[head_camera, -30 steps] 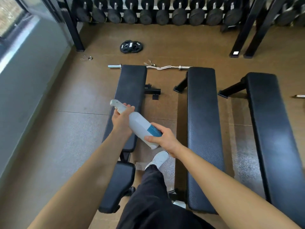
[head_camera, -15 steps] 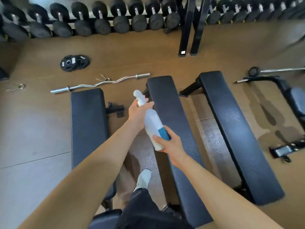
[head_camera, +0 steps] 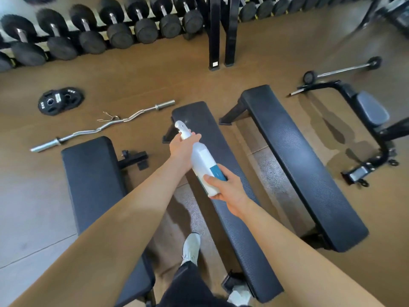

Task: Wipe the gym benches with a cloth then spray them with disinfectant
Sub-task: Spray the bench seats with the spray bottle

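Note:
A white spray bottle (head_camera: 202,159) with a teal label is held tilted over the middle bench (head_camera: 234,218), its nozzle toward the bench's far end. My left hand (head_camera: 182,149) grips the bottle at its neck, just below the trigger head. My right hand (head_camera: 225,188) is curled round the bottle's base. The left bench (head_camera: 93,178) lies under my left forearm and the right bench (head_camera: 303,165) stands further right. No cloth is in view.
A curl bar (head_camera: 104,126) and weight plates (head_camera: 60,100) lie on the floor beyond the left bench. A dumbbell rack (head_camera: 93,29) runs along the back with black uprights (head_camera: 220,32). Another bench frame (head_camera: 367,129) and barbell (head_camera: 345,69) sit far right. My shoe (head_camera: 191,249) stands between benches.
My view has swung right, from the left bench to the middle bench. Both hands carried the bottle along and its nozzle now sits over the middle bench. The grips are unchanged.

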{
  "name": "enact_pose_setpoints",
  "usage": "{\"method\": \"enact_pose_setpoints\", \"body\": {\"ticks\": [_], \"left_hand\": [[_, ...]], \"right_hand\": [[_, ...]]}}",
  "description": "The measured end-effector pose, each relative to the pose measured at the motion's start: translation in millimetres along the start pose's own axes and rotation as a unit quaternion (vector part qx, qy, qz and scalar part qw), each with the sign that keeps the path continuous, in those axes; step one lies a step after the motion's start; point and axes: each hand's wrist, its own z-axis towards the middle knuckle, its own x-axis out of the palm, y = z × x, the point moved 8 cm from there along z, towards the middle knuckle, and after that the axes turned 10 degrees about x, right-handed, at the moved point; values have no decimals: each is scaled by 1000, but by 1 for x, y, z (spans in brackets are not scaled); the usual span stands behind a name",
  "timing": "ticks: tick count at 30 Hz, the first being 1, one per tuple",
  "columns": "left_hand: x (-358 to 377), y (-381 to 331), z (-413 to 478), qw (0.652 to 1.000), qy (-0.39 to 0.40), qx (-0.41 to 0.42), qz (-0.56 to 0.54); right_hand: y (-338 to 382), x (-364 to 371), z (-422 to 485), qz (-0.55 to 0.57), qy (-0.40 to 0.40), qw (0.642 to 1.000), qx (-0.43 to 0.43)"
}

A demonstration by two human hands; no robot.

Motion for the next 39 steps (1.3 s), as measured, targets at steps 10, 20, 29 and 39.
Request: {"method": "enact_pose_setpoints", "body": {"ticks": [10,20,29,39], "left_hand": [[-24,24,1,998,-48,-44,-23],[-41,91,-25,995,-54,-79,-34],[-25,183,-105,988,-34,-142,-48],[21,274,-234,996,-52,-67,-4]], "right_hand": [[-13,5,9,-27,10,999,39],[-71,-14,-11,-22,15,997,77],[-155,-80,-62,-11,15,994,105],[-253,-193,-146,-5,54,993,101]]}}
